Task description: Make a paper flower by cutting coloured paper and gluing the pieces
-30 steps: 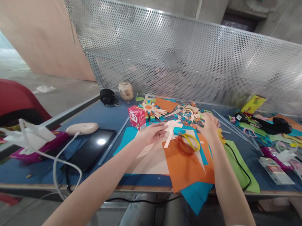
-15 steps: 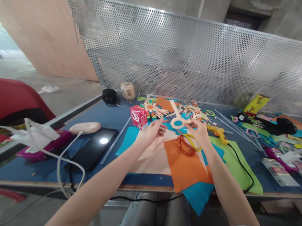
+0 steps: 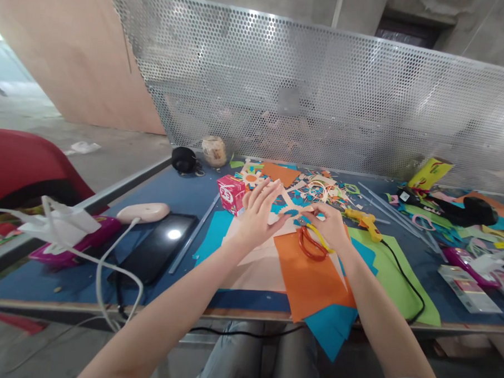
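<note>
My right hand (image 3: 328,223) pinches the right edge of a pale peach paper cutout (image 3: 288,199), a fringed ring with a strip reaching up from it. My left hand (image 3: 257,214) is beside the ring's left edge, fingers stretched out and spread. Its thumb tip lies close to the ring; whether it touches cannot be seen. Below the cutout, scissors with orange-red handles (image 3: 312,247) rest on orange paper (image 3: 315,281). Yellow handles (image 3: 322,236) lie beside them, partly behind my right hand. Peach sheets (image 3: 252,272) spread under my left wrist.
A pink box (image 3: 229,194) stands left of my left hand. On the right lies a yellow glue gun (image 3: 365,222) with a black cord. Paper scraps (image 3: 323,186) cover the back. A black phone (image 3: 157,252) and white cables (image 3: 102,271) occupy the left.
My left hand has risen and turned, its fingers now spread near the ring. The ring, still in my right hand, has tilted and appears flatter, slightly lower and further left.
</note>
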The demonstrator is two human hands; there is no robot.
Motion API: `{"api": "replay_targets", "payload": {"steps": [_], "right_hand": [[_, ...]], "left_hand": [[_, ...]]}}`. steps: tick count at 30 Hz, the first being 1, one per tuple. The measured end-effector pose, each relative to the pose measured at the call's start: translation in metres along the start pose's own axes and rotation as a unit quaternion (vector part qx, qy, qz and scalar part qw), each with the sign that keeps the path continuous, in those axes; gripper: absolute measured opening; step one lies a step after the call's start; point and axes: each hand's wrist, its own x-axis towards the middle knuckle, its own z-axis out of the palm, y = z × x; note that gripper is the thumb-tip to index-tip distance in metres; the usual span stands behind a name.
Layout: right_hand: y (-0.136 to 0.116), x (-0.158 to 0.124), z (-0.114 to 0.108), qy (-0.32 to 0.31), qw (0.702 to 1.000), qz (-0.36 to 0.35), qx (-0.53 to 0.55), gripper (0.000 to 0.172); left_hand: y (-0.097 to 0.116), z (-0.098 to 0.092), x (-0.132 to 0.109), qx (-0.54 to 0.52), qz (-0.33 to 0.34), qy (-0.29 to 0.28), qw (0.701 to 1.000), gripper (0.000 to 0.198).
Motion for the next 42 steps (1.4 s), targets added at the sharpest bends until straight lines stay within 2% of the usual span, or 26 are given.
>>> {"api": "replay_targets", "payload": {"steps": [3, 7, 10, 13, 16, 20, 26, 31, 36, 42], "right_hand": [[-0.001, 0.000, -0.004, 0.039, 0.992, -0.116, -0.032, 0.014], [-0.003, -0.003, -0.013, 0.065, 0.954, -0.264, -0.125, 0.013], [-0.005, -0.006, -0.019, 0.097, 0.924, -0.322, -0.181, 0.012], [-0.008, -0.006, -0.022, 0.125, 0.904, -0.353, -0.208, 0.012], [-0.008, -0.005, -0.023, 0.127, 0.903, -0.343, -0.227, 0.012], [-0.005, -0.006, -0.022, 0.102, 0.915, -0.315, -0.230, 0.011], [-0.005, -0.006, -0.022, 0.094, 0.915, -0.338, -0.202, 0.014], [-0.006, -0.004, -0.021, 0.063, 0.926, -0.303, -0.216, 0.013], [-0.005, -0.003, -0.019, 0.052, 0.933, -0.303, -0.187, 0.012], [-0.007, -0.001, -0.017, 0.026, 0.953, -0.260, -0.152, 0.013]], "left_hand": [[0.002, -0.006, 0.002, -0.046, -0.007, 0.007, 0.999, 0.051], [0.006, -0.014, 0.000, -0.103, 0.032, 0.018, 0.994, 0.034], [0.006, -0.015, -0.002, -0.149, 0.047, 0.006, 0.988, 0.028], [0.006, -0.014, -0.004, -0.135, 0.044, -0.007, 0.990, 0.023], [0.005, -0.013, -0.003, -0.087, 0.058, 0.010, 0.994, 0.021], [0.005, -0.013, -0.002, -0.086, 0.087, 0.047, 0.991, 0.025], [0.008, -0.014, 0.001, -0.093, 0.072, 0.025, 0.993, 0.017], [0.007, -0.013, 0.001, -0.096, 0.040, -0.012, 0.995, 0.013], [0.006, -0.013, 0.001, -0.119, 0.040, -0.010, 0.992, 0.012], [0.009, -0.013, 0.006, -0.149, -0.023, -0.006, 0.989, 0.008]]}}
